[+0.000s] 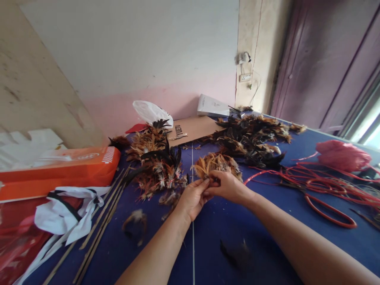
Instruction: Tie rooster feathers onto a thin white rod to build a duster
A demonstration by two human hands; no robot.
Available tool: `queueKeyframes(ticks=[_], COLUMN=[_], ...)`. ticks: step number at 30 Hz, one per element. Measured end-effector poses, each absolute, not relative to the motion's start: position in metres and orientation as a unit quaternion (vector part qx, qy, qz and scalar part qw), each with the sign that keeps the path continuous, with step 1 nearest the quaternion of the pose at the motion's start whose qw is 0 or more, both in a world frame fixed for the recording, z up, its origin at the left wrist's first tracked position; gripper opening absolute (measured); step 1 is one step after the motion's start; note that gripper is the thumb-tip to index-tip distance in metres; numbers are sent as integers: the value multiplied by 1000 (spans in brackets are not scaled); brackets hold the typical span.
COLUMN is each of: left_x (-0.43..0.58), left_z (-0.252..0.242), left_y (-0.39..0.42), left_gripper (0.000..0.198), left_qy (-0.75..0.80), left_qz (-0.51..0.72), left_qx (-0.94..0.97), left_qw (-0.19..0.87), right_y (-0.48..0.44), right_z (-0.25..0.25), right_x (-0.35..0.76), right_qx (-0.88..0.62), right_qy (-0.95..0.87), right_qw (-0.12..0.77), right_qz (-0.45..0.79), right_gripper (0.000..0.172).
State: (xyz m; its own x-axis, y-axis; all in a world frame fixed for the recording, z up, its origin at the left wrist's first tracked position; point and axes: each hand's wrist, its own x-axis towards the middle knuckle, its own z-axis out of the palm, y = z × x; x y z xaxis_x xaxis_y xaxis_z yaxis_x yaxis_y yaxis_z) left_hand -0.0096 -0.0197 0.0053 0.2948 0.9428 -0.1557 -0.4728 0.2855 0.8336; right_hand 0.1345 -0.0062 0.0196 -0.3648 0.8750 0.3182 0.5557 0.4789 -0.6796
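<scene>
While a blue desk [213,231] is filling most of the lower view, a heap of dark feathers [249,142] is spreading over its far right part. An orange bag [68,174] is lying along the left side, and a sheet of cardboard [204,126] is resting near the wall between the dark heap and a heap of brown feathers [157,166]. Several thin sticks [102,225] are lying side by side at the left, just beside a white cloth [59,213]. At the right, a ball of red string [341,154] is sitting behind loose strands, and red-handled scissors [341,225] are lying partly among these.

Nearer the middle, a brown feather bunch [218,162] is sitting right at the fingertips of both hands, between the two heaps. The left hand [192,198] is curling nearly closed, its thumb and fingertips meeting those of the right hand [226,187], which is bending into a similar pinch; what either is gripping is hidden, so I cannot tell. Smallest of all, a blurred dark feather [237,253] is showing closer to the person.
</scene>
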Motion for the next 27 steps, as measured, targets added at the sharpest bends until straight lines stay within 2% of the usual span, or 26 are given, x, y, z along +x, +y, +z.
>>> queueKeyframes(ticks=[4, 11, 22, 27], left_x=[-11, -7, -9, -10], left_z=[8, 2, 2, 1], left_y=[-21, -22, -21, -19], left_gripper=[20, 22, 20, 20], left_qy=[354, 407, 433, 452], left_qz=[471, 445, 461, 458], left_qx=[395, 535, 631, 606], left_qw=[705, 591, 448, 467], right_y=[-3, -2, -2, -2], right_z=[27, 24, 27, 24], right_x=[141, 139, 133, 134], right_qx=[-433, -455, -481, -461], right_qy=[-752, -737, -701, -703], right_qw=[351, 359, 401, 408], right_qz=[353, 347, 341, 357], right_gripper=[33, 26, 17, 19])
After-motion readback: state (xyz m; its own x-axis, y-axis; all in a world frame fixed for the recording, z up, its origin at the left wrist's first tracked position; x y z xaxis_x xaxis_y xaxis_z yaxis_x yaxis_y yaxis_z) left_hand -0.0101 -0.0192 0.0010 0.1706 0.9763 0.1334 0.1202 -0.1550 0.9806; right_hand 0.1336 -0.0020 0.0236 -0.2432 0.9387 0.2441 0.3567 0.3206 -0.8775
